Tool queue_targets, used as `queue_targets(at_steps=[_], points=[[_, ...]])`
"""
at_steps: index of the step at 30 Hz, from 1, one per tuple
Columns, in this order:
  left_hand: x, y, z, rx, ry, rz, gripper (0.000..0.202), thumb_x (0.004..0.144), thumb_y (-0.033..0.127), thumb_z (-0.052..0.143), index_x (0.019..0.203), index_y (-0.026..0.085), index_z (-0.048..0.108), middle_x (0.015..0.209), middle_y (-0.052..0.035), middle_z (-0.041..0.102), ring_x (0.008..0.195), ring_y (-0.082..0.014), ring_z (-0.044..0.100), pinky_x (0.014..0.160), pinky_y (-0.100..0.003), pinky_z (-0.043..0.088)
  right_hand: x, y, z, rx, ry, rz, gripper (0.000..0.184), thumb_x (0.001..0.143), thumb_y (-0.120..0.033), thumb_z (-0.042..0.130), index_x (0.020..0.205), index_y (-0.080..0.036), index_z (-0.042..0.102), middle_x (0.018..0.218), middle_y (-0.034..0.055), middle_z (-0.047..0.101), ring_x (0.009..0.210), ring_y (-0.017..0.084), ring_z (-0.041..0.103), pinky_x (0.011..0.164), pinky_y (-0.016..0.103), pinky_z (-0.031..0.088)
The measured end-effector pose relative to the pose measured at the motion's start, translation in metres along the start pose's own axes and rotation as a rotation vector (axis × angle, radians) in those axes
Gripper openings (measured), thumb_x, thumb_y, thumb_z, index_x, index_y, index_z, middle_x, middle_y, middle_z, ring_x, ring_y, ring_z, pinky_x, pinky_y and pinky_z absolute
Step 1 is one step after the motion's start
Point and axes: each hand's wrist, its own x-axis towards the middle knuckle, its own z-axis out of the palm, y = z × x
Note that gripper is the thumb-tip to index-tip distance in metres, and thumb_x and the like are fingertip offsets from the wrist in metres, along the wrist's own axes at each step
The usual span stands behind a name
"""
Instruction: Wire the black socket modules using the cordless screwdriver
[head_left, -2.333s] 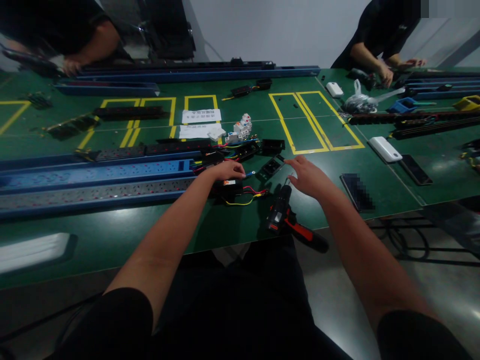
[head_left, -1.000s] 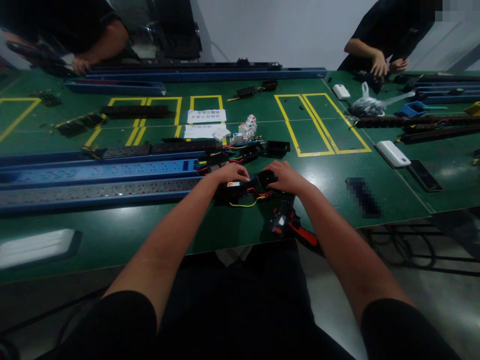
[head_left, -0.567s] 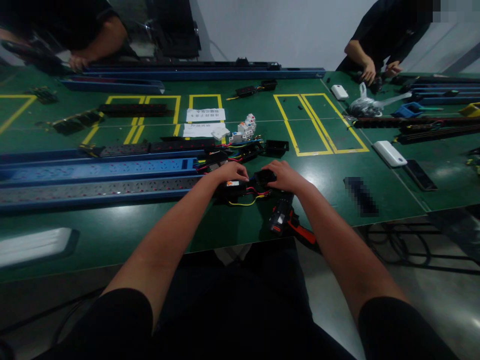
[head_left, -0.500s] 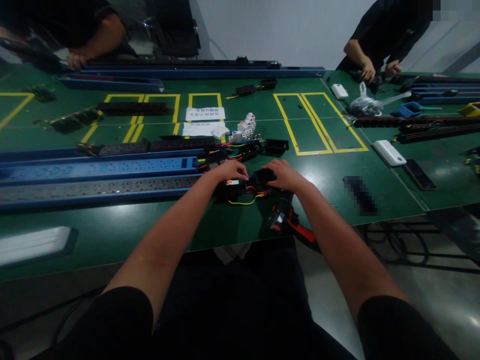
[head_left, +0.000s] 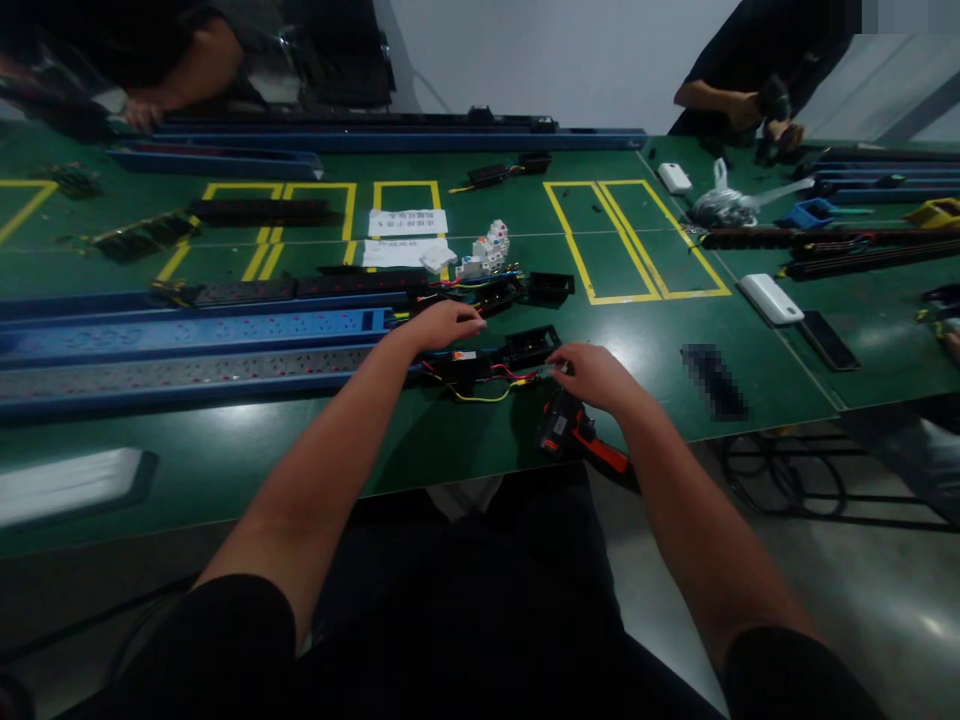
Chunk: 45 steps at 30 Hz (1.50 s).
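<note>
My left hand point(head_left: 448, 324) hovers over the blue rails' wired end, its fingers drawn together. Whether anything small is between them is hidden. My right hand point(head_left: 589, 372) pinches at the tips of red and yellow wires point(head_left: 491, 396), where a small pale piece shows by the fingers. These wires come out of a black module point(head_left: 461, 372) with an orange-and-white label. An open black box point(head_left: 532, 344) lies just beyond my right fingers. Below that hand rests a black and orange power tool point(head_left: 564, 425).
Blue rails with socket strips point(head_left: 225, 335) stretch left. White connectors point(head_left: 486, 250), a second black box point(head_left: 551, 287) and paper labels point(head_left: 405, 238) lie farther back. A phone point(head_left: 829, 340) and white device point(head_left: 771, 299) sit right. Two people work across the table; one holds a dark tool point(head_left: 774, 100).
My right hand has let go of the open black box and moved right and down to the wire tips. My left hand has risen away from the labelled module, slightly left.
</note>
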Motion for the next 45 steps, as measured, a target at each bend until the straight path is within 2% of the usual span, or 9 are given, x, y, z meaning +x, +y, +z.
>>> queue_targets(at_steps=[5,11,18,22,24,26,29,33,45], points=[[-0.028,0.009,0.008,0.022,0.151,0.023,0.031,0.099,0.044,0.061,0.106,0.021,0.08,0.099,-0.0072,0.08,0.091,-0.022,0.071,0.084,-0.036,0.052,0.0,-0.006,0.011,-0.185,-0.078,0.048,0.034,0.092,-0.037,0.068,0.123,-0.028,0.08,0.125,0.0105,0.077,0.113,0.034,0.064,0.096,0.047,0.041],[-0.065,0.028,0.024,0.053,0.37,0.033,0.029,0.101,0.042,0.059,0.098,0.019,0.077,0.103,-0.007,0.077,0.096,-0.0222,0.068,0.088,-0.035,0.052,0.015,-0.021,0.019,-0.197,-0.165,0.104,0.031,0.087,-0.036,0.071,0.116,-0.033,0.082,0.108,0.0065,0.082,0.104,0.033,0.069,0.097,0.048,0.039],[-0.085,0.04,0.024,0.031,0.545,0.004,0.022,0.102,0.036,0.058,0.099,0.02,0.072,0.104,-0.0061,0.075,0.1,-0.0214,0.067,0.093,-0.035,0.052,0.016,-0.025,0.018,-0.216,-0.121,0.15,0.018,0.09,-0.03,0.068,0.1,-0.027,0.082,0.103,0.0089,0.082,0.101,0.031,0.069,0.101,0.05,0.039],[-0.094,0.068,0.029,0.037,0.666,0.076,0.021,0.104,0.033,0.056,0.1,0.02,0.072,0.104,-0.0065,0.073,0.097,-0.0206,0.066,0.091,-0.035,0.052,0.0,-0.031,0.0,-0.121,0.016,0.193,0.014,0.089,-0.03,0.068,0.097,-0.024,0.078,0.103,0.0097,0.081,0.103,0.031,0.069,0.099,0.049,0.041],[-0.1,0.086,0.041,0.01,0.625,0.181,0.018,0.102,0.032,0.06,0.106,0.02,0.073,0.102,-0.0062,0.071,0.095,-0.0208,0.066,0.091,-0.035,0.053,-0.014,-0.043,-0.008,0.058,0.122,0.231,0.014,0.09,-0.031,0.067,0.098,-0.023,0.075,0.101,0.0082,0.08,0.099,0.028,0.069,0.096,0.045,0.045],[-0.107,0.104,0.059,-0.068,0.471,0.247,0.021,0.1,0.033,0.065,0.115,0.021,0.074,0.106,-0.0067,0.072,0.091,-0.0202,0.067,0.086,-0.034,0.054,-0.031,-0.06,-0.011,0.317,0.164,0.227,0.016,0.09,-0.034,0.068,0.099,-0.022,0.073,0.099,0.0066,0.078,0.093,0.024,0.069,0.088,0.039,0.048],[-0.116,0.123,0.093,-0.183,0.292,0.288,0.027,0.097,0.038,0.072,0.121,0.025,0.076,0.113,-0.0082,0.074,0.097,-0.0221,0.07,0.086,-0.035,0.056,-0.058,-0.082,-0.004,0.7,0.062,0.207,0.022,0.09,-0.043,0.071,0.096,-0.022,0.07,0.089,0.0036,0.073,0.08,0.019,0.063,0.075,0.033,0.048],[-0.125,0.132,0.125,-0.341,0.278,0.309,0.019,0.1,0.04,0.071,0.107,0.027,0.081,0.103,-0.0085,0.079,0.093,-0.0229,0.073,0.082,-0.036,0.057,-0.09,-0.091,0.01,1.041,-0.048,0.306,0.032,0.086,-0.052,0.077,0.088,-0.022,0.066,0.076,-0.0017,0.062,0.068,0.014,0.051,0.063,0.028,0.039],[-0.145,0.133,0.139,-0.431,0.18,0.323,0.02,0.095,0.041,0.078,0.112,0.037,0.086,0.101,-0.0081,0.079,0.092,-0.0234,0.074,0.085,-0.039,0.059,-0.129,-0.102,0.027,1.493,-0.202,0.478,0.044,0.075,-0.049,0.093,0.096,-0.021,0.066,0.076,-0.0048,0.055,0.053,0.006,0.041,0.047,0.023,0.034]])
